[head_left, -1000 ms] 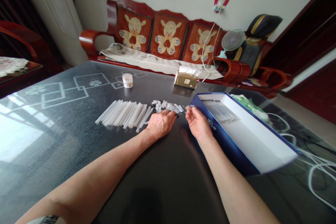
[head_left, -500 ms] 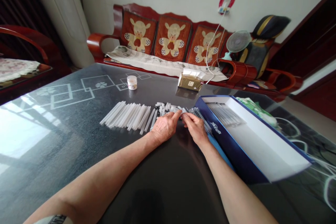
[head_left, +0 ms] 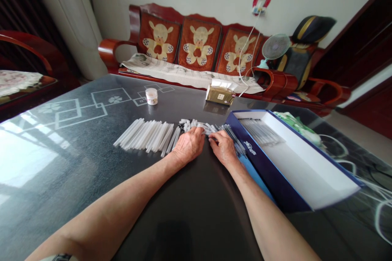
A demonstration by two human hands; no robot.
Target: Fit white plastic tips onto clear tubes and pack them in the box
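My left hand (head_left: pixel 190 145) rests at the near edge of a heap of small whitish plastic pieces (head_left: pixel 186 124), some with black parts. Its fingers are curled together, and their tips are partly hidden among the pieces. A short gap to the right, my right hand (head_left: pixel 224 147) is bent with its fingertips pinched near the heap's right end; whatever it grips is hidden. Left of the heap lies a row of translucent white tubes (head_left: pixel 147 135), like pen barrels. Thin dark-tipped rods (head_left: pixel 238 142), like pen refills, lie between my right hand and the box.
A long blue box (head_left: pixel 301 189) with white inside stands at the right, holding more thin rods (head_left: pixel 263 130). A small white tub (head_left: pixel 151 96) and a tissue box (head_left: pixel 219 94) stand farther back. Green-white packaging (head_left: pixel 298 126) and white cables (head_left: pixel 381 216) lie beyond the box.
My hands were meeting fingertip to fingertip over the heap; they have drawn apart. My left fingers have curled in toward the pieces, and the view has shifted slightly.
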